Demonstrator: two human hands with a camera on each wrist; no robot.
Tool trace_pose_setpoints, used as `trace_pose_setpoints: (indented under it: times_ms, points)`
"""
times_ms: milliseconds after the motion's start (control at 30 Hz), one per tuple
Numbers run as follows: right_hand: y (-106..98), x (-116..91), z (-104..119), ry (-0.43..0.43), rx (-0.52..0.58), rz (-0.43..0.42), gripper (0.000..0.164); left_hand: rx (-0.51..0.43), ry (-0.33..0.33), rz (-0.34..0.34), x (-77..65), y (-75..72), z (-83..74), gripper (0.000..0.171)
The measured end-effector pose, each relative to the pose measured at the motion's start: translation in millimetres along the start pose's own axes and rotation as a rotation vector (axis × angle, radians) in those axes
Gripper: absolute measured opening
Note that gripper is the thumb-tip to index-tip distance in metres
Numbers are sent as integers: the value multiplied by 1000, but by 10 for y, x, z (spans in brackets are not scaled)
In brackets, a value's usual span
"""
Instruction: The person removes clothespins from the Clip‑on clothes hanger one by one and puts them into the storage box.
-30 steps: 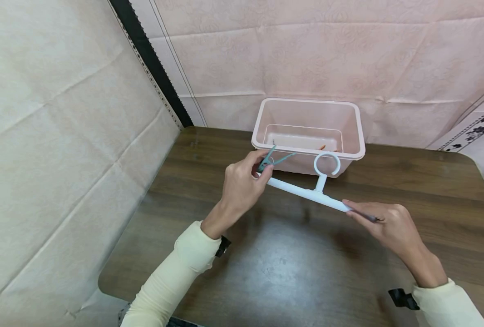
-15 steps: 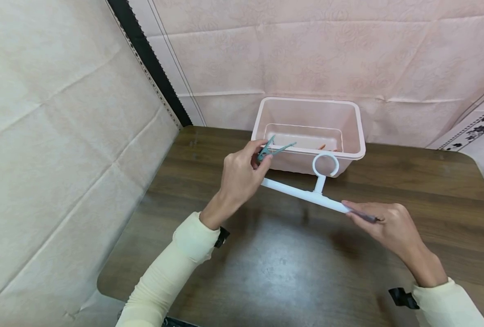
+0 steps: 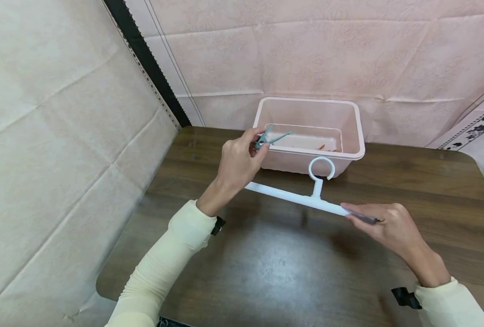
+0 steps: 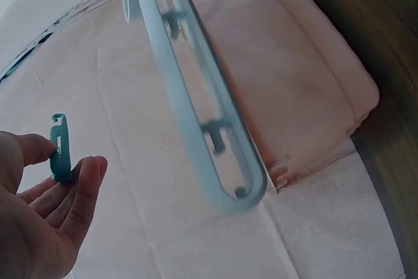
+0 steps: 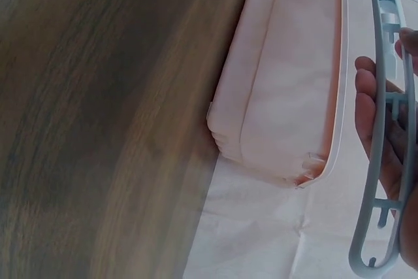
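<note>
My left hand (image 3: 239,156) pinches a teal clothespin (image 3: 263,140) between thumb and fingertips, over the near left rim of a pink plastic bin (image 3: 307,155). In the left wrist view the clothespin (image 4: 60,151) is seen narrow side on, with a small hook at its top. My right hand (image 3: 389,227) grips one end of a pale blue clothes hanger (image 3: 287,195), held above the table with its round hook up. The right wrist view shows the hanger (image 5: 375,161) as a long slotted loop with fingers around it. Its far end lies behind my left wrist.
A small orange piece (image 3: 321,146) lies inside the bin, at the back of a dark wooden table (image 3: 209,150). Pale patterned cloth (image 3: 328,54) hangs behind and at the left. A dark object (image 3: 170,322) shows at the bottom edge.
My left hand has moved up and away from the hanger's left end with the clothespin, toward the bin. The hanger has tilted slightly, closer to level; my right hand stays nearly in place.
</note>
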State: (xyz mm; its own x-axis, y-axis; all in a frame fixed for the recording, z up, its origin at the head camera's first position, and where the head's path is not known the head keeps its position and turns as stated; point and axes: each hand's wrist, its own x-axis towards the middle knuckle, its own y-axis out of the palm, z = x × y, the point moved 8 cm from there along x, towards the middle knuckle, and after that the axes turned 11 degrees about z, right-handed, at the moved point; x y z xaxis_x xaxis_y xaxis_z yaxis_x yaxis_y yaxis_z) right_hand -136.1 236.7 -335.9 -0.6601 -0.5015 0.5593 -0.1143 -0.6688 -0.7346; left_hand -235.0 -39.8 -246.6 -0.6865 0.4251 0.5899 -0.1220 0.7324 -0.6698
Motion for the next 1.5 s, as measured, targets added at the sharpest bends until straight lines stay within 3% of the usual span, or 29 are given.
trace_pose_setpoints:
  times_ms: [333, 600, 867, 1033, 1233, 1400, 1500]
  points:
    - [-10, 4, 12, -30, 8, 16, 46, -12, -34, 61, 124, 56, 121, 24]
    - [70, -92, -84, 20, 34, 125, 42, 1, -44, 82, 250, 108, 225, 23]
    - [62, -151, -132, 49, 108, 164, 21, -2, -67, 117, 362, 252, 397, 20]
    - [65, -160, -120, 40, 92, 164, 22, 5, -101, 150, 415, 348, 472, 17]
    - [62, -176, -105, 45, 64, 141, 40, 31, -133, 189, 471, 478, 580, 15]
    - [73, -191, -139, 85, 55, 143, 17, 75, -169, 221, 491, 562, 696, 15]
    - [100, -195, -150, 103, 66, 153, 30, 101, -206, 250, 500, 620, 784, 15]
